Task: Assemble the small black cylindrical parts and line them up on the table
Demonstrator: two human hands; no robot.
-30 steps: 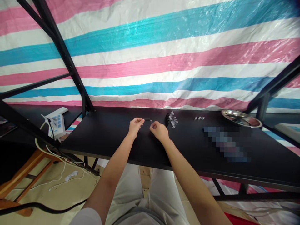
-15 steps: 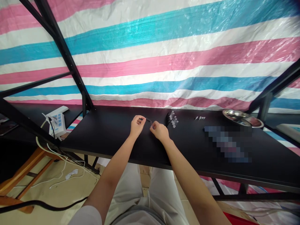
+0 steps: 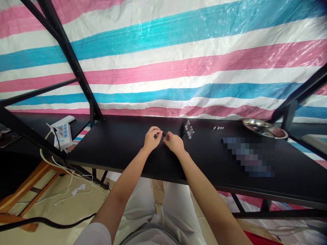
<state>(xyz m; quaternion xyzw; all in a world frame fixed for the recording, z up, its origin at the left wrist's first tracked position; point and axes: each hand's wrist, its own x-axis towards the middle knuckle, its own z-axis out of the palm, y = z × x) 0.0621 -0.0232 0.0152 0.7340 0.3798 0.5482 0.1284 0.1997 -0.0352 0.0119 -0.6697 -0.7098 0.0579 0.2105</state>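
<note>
The left hand (image 3: pixel 152 139) and the right hand (image 3: pixel 174 143) are close together over the black table (image 3: pixel 117 139). The right hand pinches a small dark thing (image 3: pixel 164 134). The left hand is right by it; it's hard to see if it holds on. Clear tubes (image 3: pixel 189 132) and black bits (image 3: pixel 183 129) sit beside the right hand. Further right are little shiny bits (image 3: pixel 218 128) and a round shiny plate (image 3: pixel 265 128).

A small dark piece (image 3: pixel 164 134) at center is mostly hidden by fingers (image 3: pixel 168 136). Pixelation obscures a bluish object (image 3: pixel 247 158) at right.
</note>
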